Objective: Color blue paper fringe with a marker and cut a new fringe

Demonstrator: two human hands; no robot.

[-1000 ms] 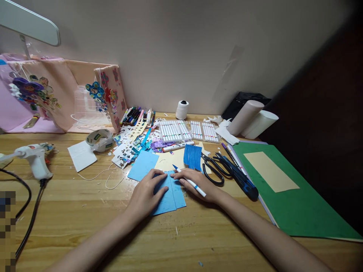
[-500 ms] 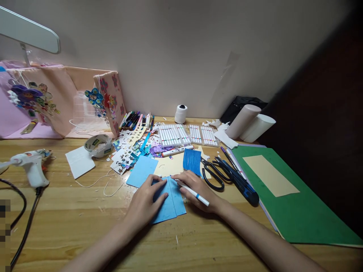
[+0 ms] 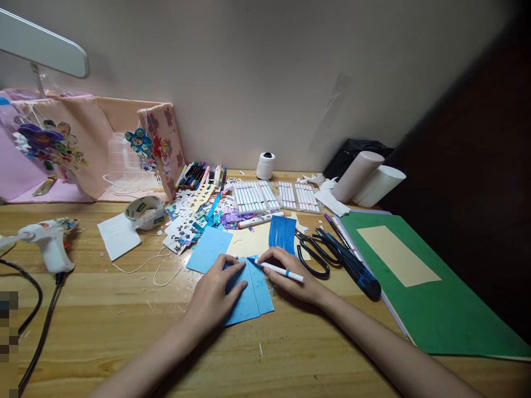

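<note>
**Blue-tipped marker (image 3: 286, 272) at work over light blue paper (image 3: 244, 304) on a crowded desk (image 3: 315, 359)**

Craft clutter rings the middle of the frame. Left, a glue gun (image 3: 52, 246) trails its black cable toward the lower-left corner; nearer the centre, a tape roll (image 3: 145, 213) overlaps a white sheet (image 3: 118, 240). Cut paper scraps (image 3: 182, 229) heap up just left of the marker cases (image 3: 254, 197), and a thread spool (image 3: 266, 166) stands upright behind those. Closest to the work, a second blue sheet (image 3: 209, 249), a cream sheet (image 3: 249, 240) and a dark blue swatch (image 3: 282, 232) crowd the far side of the hands. Black-handled scissors (image 3: 313, 258) lie just right of the swatch, beside a utility knife (image 3: 357, 271). A green board (image 3: 448, 315) fills the lower right.

The light blue paper lies at lower centre, marked by a lengthwise line (fold or join, I cannot tell). The left hand (image 3: 215, 284) rests palm down on its left part, thumb and forefinger parted, the fingers holding it flat. The right hand (image 3: 292, 275) sits opposite, its fingers closed around the marker, the blue tip aimed left at the paper's top edge; contact is too small to judge.
</note>
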